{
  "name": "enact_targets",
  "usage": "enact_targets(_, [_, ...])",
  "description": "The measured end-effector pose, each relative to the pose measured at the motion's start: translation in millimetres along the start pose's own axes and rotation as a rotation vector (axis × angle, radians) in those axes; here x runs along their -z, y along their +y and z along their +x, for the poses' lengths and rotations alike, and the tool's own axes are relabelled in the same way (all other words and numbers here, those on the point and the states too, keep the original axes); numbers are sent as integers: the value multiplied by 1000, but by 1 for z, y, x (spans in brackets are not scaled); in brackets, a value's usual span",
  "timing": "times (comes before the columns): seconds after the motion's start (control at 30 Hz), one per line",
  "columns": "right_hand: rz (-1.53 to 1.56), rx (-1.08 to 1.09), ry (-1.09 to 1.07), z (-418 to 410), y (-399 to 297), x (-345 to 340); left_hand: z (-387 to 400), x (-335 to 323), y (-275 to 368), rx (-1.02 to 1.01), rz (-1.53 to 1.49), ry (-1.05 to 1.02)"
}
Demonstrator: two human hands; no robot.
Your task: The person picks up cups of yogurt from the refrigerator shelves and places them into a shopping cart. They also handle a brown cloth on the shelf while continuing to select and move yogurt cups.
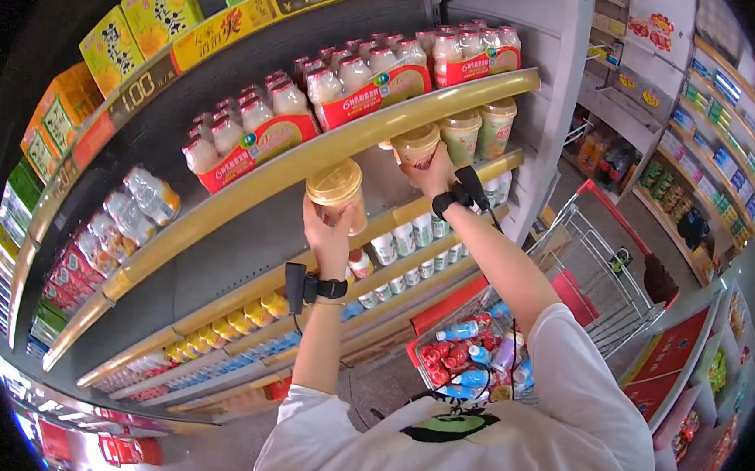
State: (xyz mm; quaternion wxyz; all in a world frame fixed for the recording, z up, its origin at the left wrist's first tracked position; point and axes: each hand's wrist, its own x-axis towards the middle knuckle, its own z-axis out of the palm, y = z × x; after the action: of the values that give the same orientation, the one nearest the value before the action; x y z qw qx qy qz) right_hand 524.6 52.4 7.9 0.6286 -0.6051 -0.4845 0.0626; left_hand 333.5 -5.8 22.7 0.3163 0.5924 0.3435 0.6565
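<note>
My left hand [327, 235] is wrapped around a lidded drink cup [338, 185] in front of the shelf. Its pale yellow lid faces up toward me. Farther right, my right hand [430, 172] grips a second lidded cup [417, 144] just under the gold shelf edge. Whether that cup rests on the shelf is hidden. Two greenish lidded cups [461, 135] [495, 129] stand beside it to the right. Both wrists wear black straps with small devices. Bare grey shelf board [240, 226] shows left of the cups.
Packs of small milk-drink bottles [368, 80] line the shelf above. White bottles [403, 240] and yellow-topped ones [233, 330] fill lower shelves. A red basket of bottles [468, 353] stands below my right arm, near a metal shopping cart [601, 271]. Cables hang from my wrists.
</note>
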Motion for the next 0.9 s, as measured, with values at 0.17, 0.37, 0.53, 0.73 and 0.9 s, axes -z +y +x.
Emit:
enact_targets(0.17, [54, -6, -79, -4, -5, 10, 18, -15, -20, 6, -44, 21])
enact_targets(0.37, [120, 43, -116, 1, 4, 12, 38, -46, -41, -28, 13, -45])
enact_targets(0.53, [-11, 18, -128, 3, 8, 11, 46, -59, -55, -116, 136, -26])
enact_targets(0.73, [28, 26, -150, 2, 14, 8, 74, -52, -76, -223, 105, -14])
enact_targets(0.9, [-29, -16, -152, 0, 7, 8, 83, -63, -68, -254, 158, -54])
